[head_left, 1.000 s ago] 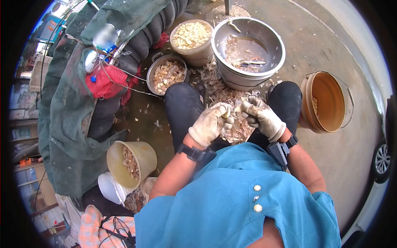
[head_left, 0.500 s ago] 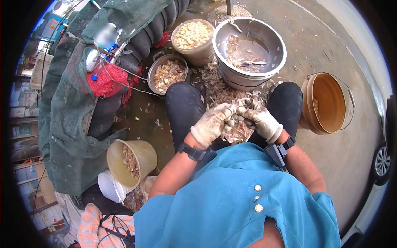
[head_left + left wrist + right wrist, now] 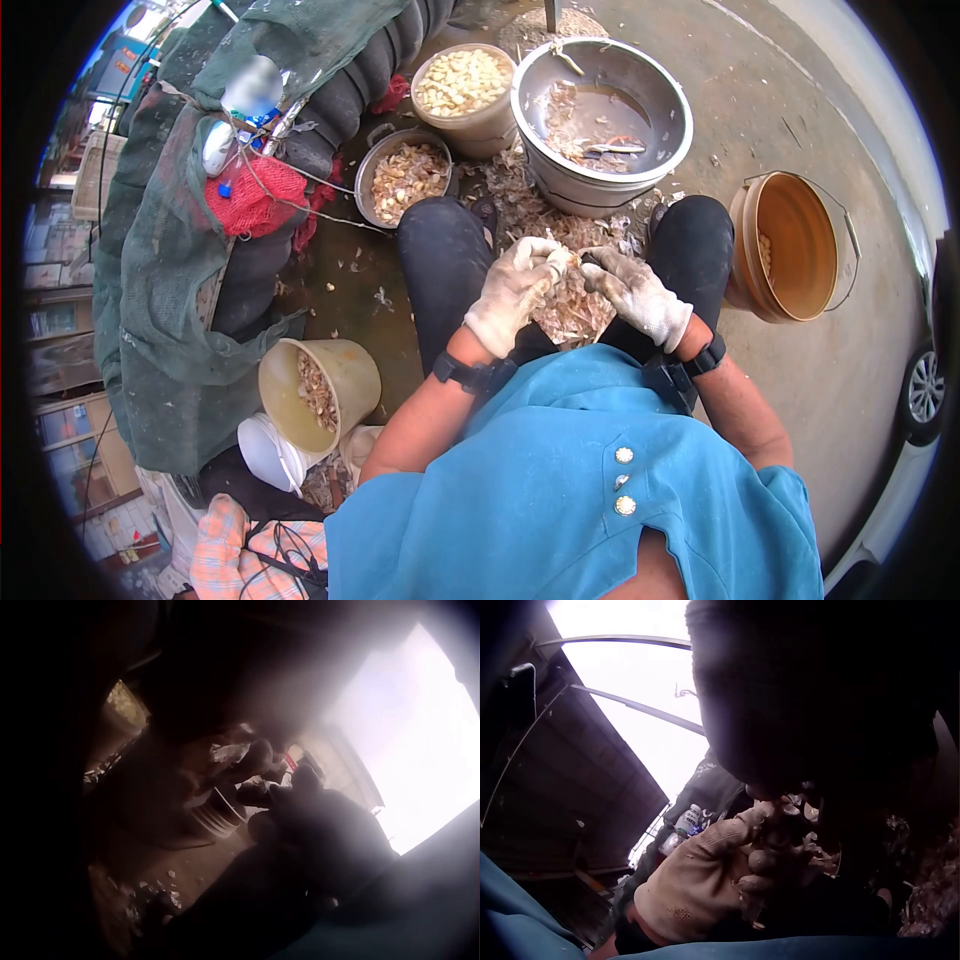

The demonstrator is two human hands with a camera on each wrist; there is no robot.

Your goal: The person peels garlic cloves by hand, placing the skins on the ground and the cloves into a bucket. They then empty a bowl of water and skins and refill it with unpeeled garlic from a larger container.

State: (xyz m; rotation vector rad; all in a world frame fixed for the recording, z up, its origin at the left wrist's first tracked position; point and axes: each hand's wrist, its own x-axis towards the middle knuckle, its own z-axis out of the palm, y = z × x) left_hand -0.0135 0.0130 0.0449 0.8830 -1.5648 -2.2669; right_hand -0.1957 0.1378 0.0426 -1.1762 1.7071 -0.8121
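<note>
Both hands wear pale, soiled work gloves and meet between the knees. The left hand (image 3: 513, 293) pinches a small garlic clove (image 3: 790, 811) between curled fingers and thumb. Opposite it, the right hand (image 3: 642, 297) has its thumb and fingertips at the same clove, its other fingers less bent. Loose bits of skin show around the fingertips in the right wrist view. Below the hands lies a heap of papery garlic skins (image 3: 575, 312). The left wrist view is very dark, with the gloves only in outline.
Ahead stand a bucket (image 3: 478, 137) of peeled cloves, a pot (image 3: 372, 160) of garlic pieces and a steel basin (image 3: 655, 112) holding water and skins. An orange bucket (image 3: 812, 245) is at right. Left are a tilted beige bucket (image 3: 352, 375) and green netting (image 3: 160, 330).
The hands were close together with fingers curled; now they sit slightly farther apart, the left raised a little and the right fingers straighter. The surrounding containers look the same.
</note>
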